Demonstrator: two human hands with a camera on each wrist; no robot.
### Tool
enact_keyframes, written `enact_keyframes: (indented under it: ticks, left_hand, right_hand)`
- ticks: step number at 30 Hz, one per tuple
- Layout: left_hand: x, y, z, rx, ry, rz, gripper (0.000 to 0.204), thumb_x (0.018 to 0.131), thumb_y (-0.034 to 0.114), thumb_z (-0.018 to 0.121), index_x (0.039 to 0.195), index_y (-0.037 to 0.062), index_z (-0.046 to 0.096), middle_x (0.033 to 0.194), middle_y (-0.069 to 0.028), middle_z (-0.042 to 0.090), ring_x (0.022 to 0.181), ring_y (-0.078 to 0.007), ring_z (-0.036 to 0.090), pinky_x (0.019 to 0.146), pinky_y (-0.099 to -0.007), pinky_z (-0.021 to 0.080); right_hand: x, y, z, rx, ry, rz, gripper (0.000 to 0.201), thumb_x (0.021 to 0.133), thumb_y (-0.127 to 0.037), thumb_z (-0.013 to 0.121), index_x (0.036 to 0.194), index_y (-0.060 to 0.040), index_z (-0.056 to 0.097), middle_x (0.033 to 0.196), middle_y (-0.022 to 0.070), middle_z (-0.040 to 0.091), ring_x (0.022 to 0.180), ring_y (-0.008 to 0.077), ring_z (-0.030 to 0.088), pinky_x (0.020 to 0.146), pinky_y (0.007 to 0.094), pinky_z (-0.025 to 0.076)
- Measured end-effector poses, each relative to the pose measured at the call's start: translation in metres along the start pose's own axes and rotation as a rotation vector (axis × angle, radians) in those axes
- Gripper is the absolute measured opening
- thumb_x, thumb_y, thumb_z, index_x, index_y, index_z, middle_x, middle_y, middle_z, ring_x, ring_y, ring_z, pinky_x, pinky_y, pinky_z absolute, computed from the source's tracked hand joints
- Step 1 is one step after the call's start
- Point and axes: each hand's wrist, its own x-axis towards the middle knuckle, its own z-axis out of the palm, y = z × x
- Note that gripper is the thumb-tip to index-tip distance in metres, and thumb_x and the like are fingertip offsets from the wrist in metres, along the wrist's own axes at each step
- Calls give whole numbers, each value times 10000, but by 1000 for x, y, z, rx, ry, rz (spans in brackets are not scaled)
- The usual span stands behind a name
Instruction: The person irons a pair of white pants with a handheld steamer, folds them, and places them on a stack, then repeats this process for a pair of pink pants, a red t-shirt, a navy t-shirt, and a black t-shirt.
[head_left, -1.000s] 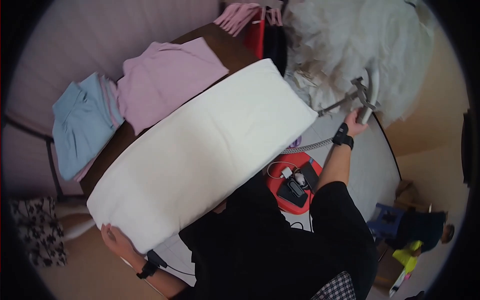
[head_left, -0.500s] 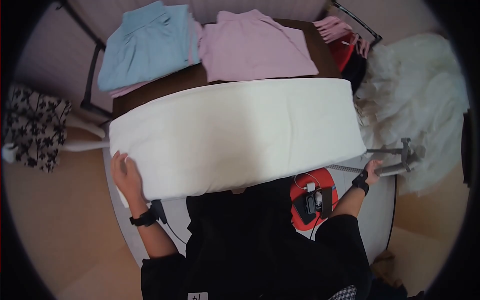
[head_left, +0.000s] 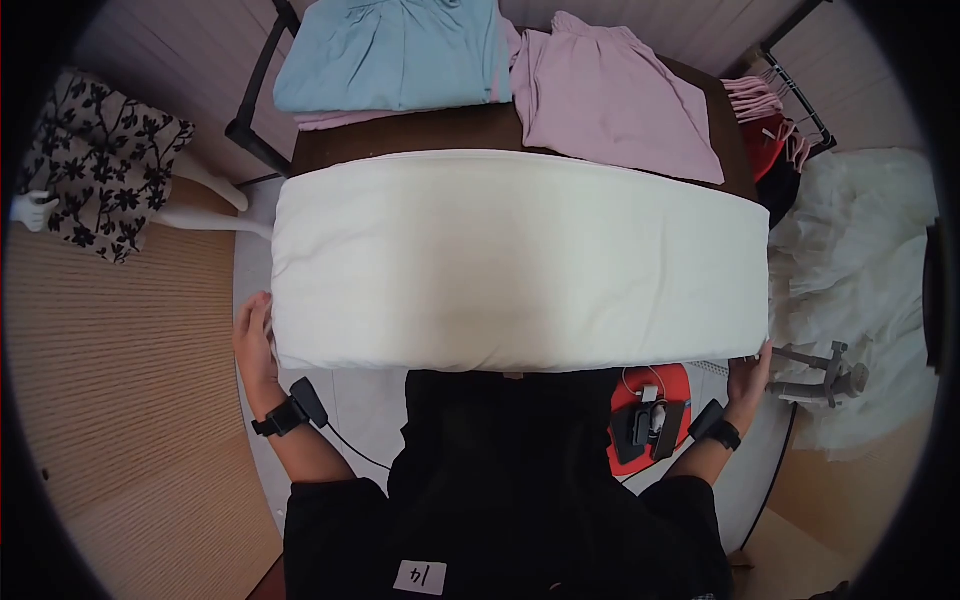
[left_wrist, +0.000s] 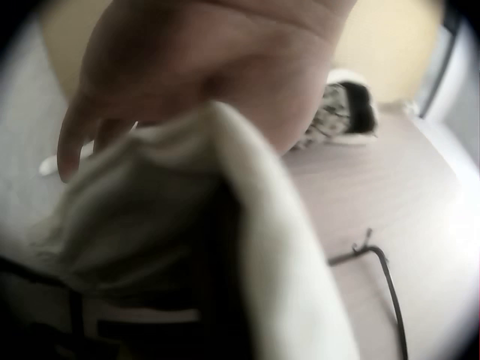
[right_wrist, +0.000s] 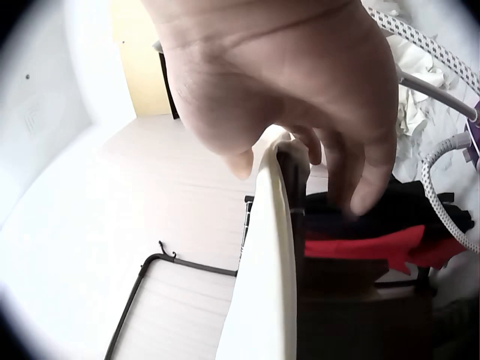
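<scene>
A long ironing board [head_left: 600,260] with a padded white cover lies across the front of the body in the head view. At its left end my left hand [head_left: 256,345] holds the edge; the fingers [left_wrist: 71,146] reach down on the underside in the left wrist view, and the thumb is hidden. My right hand [head_left: 748,378] grips the front right corner. The right wrist view shows the thumb [right_wrist: 238,163] on the white side and the fingers [right_wrist: 371,176] curled round to the dark underside.
Behind the board, folded light blue garments [head_left: 400,60] and a pink one [head_left: 610,95] lie on a brown table [head_left: 440,130]. A grey metal stand [head_left: 830,375] and white tulle [head_left: 850,230] are at right. Electronics rest on a red stool [head_left: 675,385]. A mannequin's patterned skirt [head_left: 110,160] is at left.
My right hand has left the grey stand and taken the board's front right corner. The left hand stays at the left end, now lower beside the edge. The head view has turned to face the board squarely.
</scene>
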Motion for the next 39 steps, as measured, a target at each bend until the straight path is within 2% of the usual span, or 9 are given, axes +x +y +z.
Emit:
enact_keyframes:
  ticks: [3, 10, 14, 21, 24, 31, 33, 36, 39]
  left_hand:
    - [17, -58, -24, -446, -195, -319, 427, 990, 281, 499, 1285, -25, 546, 1218, -142, 635, 1131, -267, 609, 965, -364, 480]
    - [24, -165, -10, -603, -105, -367, 476, 991, 275, 452, 1348, -39, 474, 1258, -172, 610, 1143, -310, 603, 984, -425, 492]
    - [31, -148, -17, -583, -126, -299, 467, 985, 258, 455, 1356, -26, 468, 1273, -178, 598, 1151, -314, 597, 990, -430, 491]
    - [52, -89, -44, -616, -166, -133, 455, 960, 200, 475, 1380, 28, 450, 1313, -189, 559, 1178, -323, 572, 996, -451, 490]
    - [48, -60, -50, -562, 124, -52, 445, 960, 149, 436, 1396, 64, 431, 1306, -166, 570, 1186, -318, 568, 1009, -457, 486]
    - [46, -13, -99, -795, 34, 175, 387, 905, 112, 511, 1283, 34, 503, 1297, -157, 566, 1215, -311, 532, 1049, -471, 427]
    - [33, 1, -107, -950, -251, 263, 428, 876, 81, 499, 1301, 29, 497, 1340, -165, 536, 1260, -323, 492, 1088, -489, 375]
    - [34, 8, -117, -928, -165, 322, 462, 866, 64, 467, 1327, 37, 479, 1376, -168, 505, 1287, -330, 465, 1110, -501, 344]
    - [27, 18, -112, -795, -35, 387, 450, 882, 55, 450, 1332, 41, 466, 1370, -162, 507, 1284, -320, 470, 1106, -493, 359]
  right_hand:
    - [3, 3, 7, 105, -247, 22, 542, 997, -389, 514, 1387, -18, 447, 1399, 142, 496, 1287, 280, 476, 1064, 419, 400]
    - [50, -4, -10, 67, -97, -36, 470, 962, -177, 586, 1349, 58, 459, 1273, 169, 594, 1153, 267, 589, 1022, 388, 440]
    - [45, -22, -3, -191, 4, -340, 470, 914, -49, 609, 1343, 75, 464, 1176, 196, 620, 1049, 251, 618, 918, 317, 483]
    - [12, -56, 3, -809, -82, -440, 443, 897, -70, 608, 1319, 30, 518, 996, 90, 644, 754, 107, 571, 632, 242, 449]
    - [-11, -71, 9, -830, -90, -418, 374, 910, -77, 578, 1270, 22, 555, 947, 52, 635, 713, 88, 541, 589, 232, 416]
    - [-7, -102, -15, -150, -228, -395, 182, 946, -96, 549, 1094, -8, 607, 942, 53, 646, 714, 81, 548, 571, 209, 393]
    - [-6, -111, -24, -117, -336, -401, 165, 948, -107, 559, 1076, -11, 600, 943, 62, 647, 774, 108, 591, 646, 229, 455]
    - [-11, -121, -28, 38, -370, -476, 191, 958, -105, 553, 1122, -10, 577, 1007, 90, 655, 953, 186, 644, 877, 308, 502]
    - [-12, -125, -30, 40, -336, -497, 189, 961, -107, 551, 1121, -8, 575, 1032, 102, 657, 955, 190, 641, 861, 307, 503]
